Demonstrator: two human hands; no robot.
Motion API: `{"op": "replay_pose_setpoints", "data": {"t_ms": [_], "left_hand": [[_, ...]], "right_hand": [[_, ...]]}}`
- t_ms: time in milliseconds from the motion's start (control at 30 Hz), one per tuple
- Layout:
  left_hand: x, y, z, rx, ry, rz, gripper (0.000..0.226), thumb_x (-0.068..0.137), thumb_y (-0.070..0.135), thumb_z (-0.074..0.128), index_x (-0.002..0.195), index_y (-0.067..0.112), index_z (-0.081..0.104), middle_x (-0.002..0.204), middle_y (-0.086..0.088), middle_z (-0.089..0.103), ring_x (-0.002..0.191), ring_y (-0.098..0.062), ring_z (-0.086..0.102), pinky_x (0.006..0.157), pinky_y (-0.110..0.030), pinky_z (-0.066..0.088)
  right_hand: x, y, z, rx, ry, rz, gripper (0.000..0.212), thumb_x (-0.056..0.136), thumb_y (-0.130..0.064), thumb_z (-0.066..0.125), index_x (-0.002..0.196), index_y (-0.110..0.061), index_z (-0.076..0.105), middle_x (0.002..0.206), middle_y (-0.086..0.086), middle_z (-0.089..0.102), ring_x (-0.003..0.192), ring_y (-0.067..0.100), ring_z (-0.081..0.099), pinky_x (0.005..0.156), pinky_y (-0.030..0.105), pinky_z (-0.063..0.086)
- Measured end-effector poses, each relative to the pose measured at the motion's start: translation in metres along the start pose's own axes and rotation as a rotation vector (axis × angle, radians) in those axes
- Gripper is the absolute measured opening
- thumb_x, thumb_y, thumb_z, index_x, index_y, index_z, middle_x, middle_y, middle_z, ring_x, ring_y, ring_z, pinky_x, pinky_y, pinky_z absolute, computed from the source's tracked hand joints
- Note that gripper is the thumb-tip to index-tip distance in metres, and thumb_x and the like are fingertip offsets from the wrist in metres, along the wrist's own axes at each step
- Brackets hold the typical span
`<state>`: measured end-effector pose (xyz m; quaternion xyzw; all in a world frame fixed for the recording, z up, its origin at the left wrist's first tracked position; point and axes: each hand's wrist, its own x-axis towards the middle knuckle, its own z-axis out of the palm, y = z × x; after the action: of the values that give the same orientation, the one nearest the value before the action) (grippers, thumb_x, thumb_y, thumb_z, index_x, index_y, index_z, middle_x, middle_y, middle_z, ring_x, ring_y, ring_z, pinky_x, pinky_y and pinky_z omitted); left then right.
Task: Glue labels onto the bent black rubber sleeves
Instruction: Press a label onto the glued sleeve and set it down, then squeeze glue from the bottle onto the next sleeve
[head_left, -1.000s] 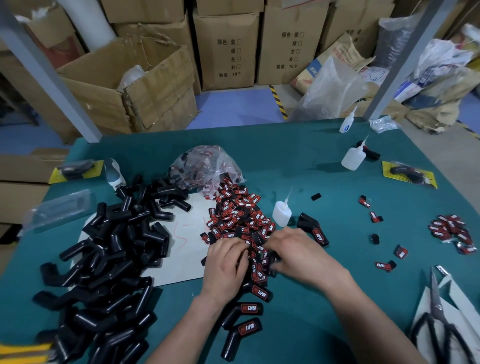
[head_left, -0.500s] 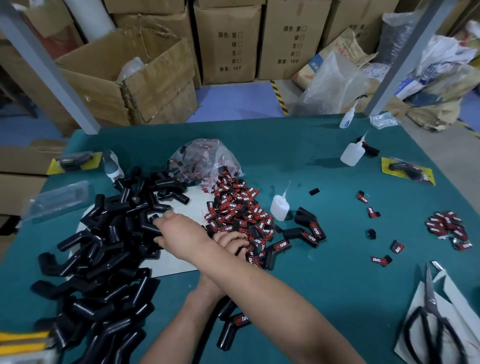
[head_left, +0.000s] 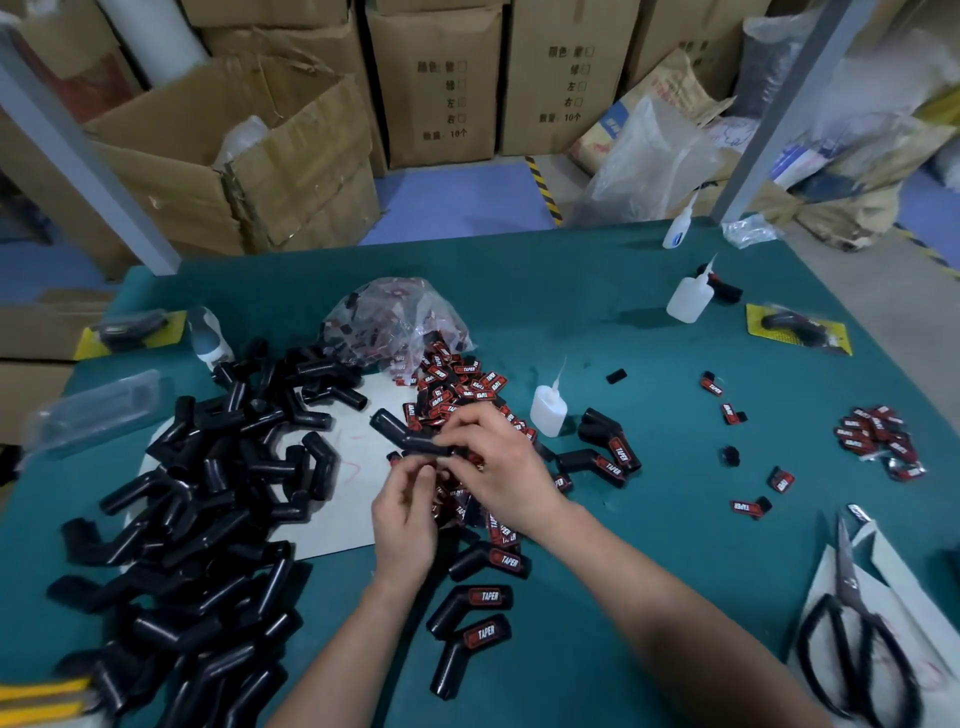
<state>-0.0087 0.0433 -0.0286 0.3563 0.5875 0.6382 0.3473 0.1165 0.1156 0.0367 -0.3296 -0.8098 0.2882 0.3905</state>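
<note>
right hand (head_left: 493, 467) curls its fingers round a bare bent sleeve (head_left: 400, 432), left hand (head_left: 402, 512) pinches its near end. next, probably the glue bottle (head_left: 548, 413), then a label (head_left: 470, 385).

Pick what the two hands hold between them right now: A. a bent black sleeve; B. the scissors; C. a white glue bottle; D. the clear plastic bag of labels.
A: the left hand and right hand both grip a bent black sleeve above the label pile, while the scissors lie at the right and the glue bottle stands untouched.
</note>
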Motion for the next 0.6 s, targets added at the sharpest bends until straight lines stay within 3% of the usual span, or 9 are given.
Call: {"op": "replay_pose_setpoints", "data": {"t_ms": [100, 167, 267, 333, 400, 467, 500, 600], "left_hand": [[0.0, 0.01, -0.004, -0.224, -0.03, -0.074, 0.029, 0.102, 0.04, 0.045, 0.119, 0.03, 0.066, 0.084, -0.013, 0.071, 0.064, -0.022, 0.06, 0.065, -0.029, 0.052], [0.0, 0.011, -0.005, -0.208, -0.094, -0.12, 0.031, 0.098, 0.042, 0.049, 0.124, 0.031, 0.064, 0.08, -0.016, 0.071, 0.057, -0.02, 0.057, 0.057, -0.029, 0.049], [-0.003, 0.015, -0.004, -0.098, -0.123, -0.066, 0.021, 0.084, 0.029, 0.074, 0.103, 0.035, 0.067, 0.078, -0.006, 0.071, 0.058, -0.015, 0.061, 0.055, -0.026, 0.052], [-0.002, 0.015, -0.005, -0.049, -0.084, -0.041, 0.022, 0.083, 0.026, 0.078, 0.095, 0.036, 0.062, 0.076, -0.006, 0.066, 0.062, -0.019, 0.061, 0.057, -0.027, 0.052], [-0.002, 0.012, -0.007, -0.074, -0.07, -0.044, 0.02, 0.085, 0.029, 0.075, 0.093, 0.034, 0.058, 0.08, -0.009, 0.065, 0.067, -0.025, 0.065, 0.059, -0.03, 0.053], [-0.002, 0.01, -0.008, -0.098, -0.061, -0.047, 0.018, 0.09, 0.024, 0.07, 0.099, 0.032, 0.057, 0.087, -0.016, 0.065, 0.074, -0.029, 0.068, 0.061, -0.033, 0.053], [-0.002, 0.009, -0.008, -0.097, -0.061, -0.053, 0.019, 0.092, 0.02, 0.067, 0.104, 0.032, 0.058, 0.089, -0.021, 0.065, 0.075, -0.028, 0.068, 0.061, -0.032, 0.053], [-0.001, 0.009, -0.006, -0.075, -0.074, -0.033, 0.025, 0.095, 0.024, 0.067, 0.117, 0.034, 0.062, 0.09, -0.015, 0.069, 0.077, -0.022, 0.068, 0.062, -0.029, 0.054]], "right_hand": [[-0.031, 0.019, -0.008, -0.021, 0.09, -0.078, 0.019, 0.081, 0.008, 0.078, 0.098, 0.001, 0.073, 0.104, 0.011, 0.063, 0.096, 0.018, 0.063, 0.084, 0.03, 0.056], [-0.046, 0.032, -0.004, -0.081, 0.097, -0.153, 0.017, 0.08, 0.011, 0.076, 0.096, 0.004, 0.073, 0.107, 0.011, 0.06, 0.097, 0.021, 0.063, 0.082, 0.035, 0.057], [-0.055, 0.042, 0.001, -0.115, 0.074, -0.243, 0.015, 0.086, 0.008, 0.065, 0.099, 0.004, 0.072, 0.117, 0.007, 0.055, 0.102, 0.027, 0.064, 0.086, 0.038, 0.058], [-0.052, 0.046, -0.005, -0.11, 0.112, -0.264, 0.023, 0.088, 0.008, 0.059, 0.107, 0.0, 0.068, 0.121, 0.011, 0.058, 0.111, 0.025, 0.063, 0.094, 0.038, 0.056], [-0.048, 0.048, -0.013, -0.114, 0.304, -0.165, 0.029, 0.086, 0.006, 0.059, 0.113, -0.006, 0.063, 0.122, 0.012, 0.056, 0.12, 0.015, 0.056, 0.1, 0.033, 0.051], [-0.043, 0.051, -0.021, -0.111, 0.531, 0.052, 0.036, 0.084, 0.001, 0.063, 0.118, -0.006, 0.056, 0.125, 0.014, 0.05, 0.123, 0.011, 0.048, 0.101, 0.032, 0.047], [-0.039, 0.054, -0.025, -0.108, 0.569, 0.172, 0.045, 0.082, 0.0, 0.067, 0.125, -0.003, 0.052, 0.129, 0.016, 0.047, 0.125, 0.012, 0.045, 0.103, 0.035, 0.045], [-0.032, 0.066, -0.034, -0.228, 0.397, 0.438, 0.074, 0.086, -0.012, 0.074, 0.148, -0.001, 0.036, 0.145, 0.015, 0.042, 0.136, 0.024, 0.039, 0.115, 0.042, 0.035]]}}
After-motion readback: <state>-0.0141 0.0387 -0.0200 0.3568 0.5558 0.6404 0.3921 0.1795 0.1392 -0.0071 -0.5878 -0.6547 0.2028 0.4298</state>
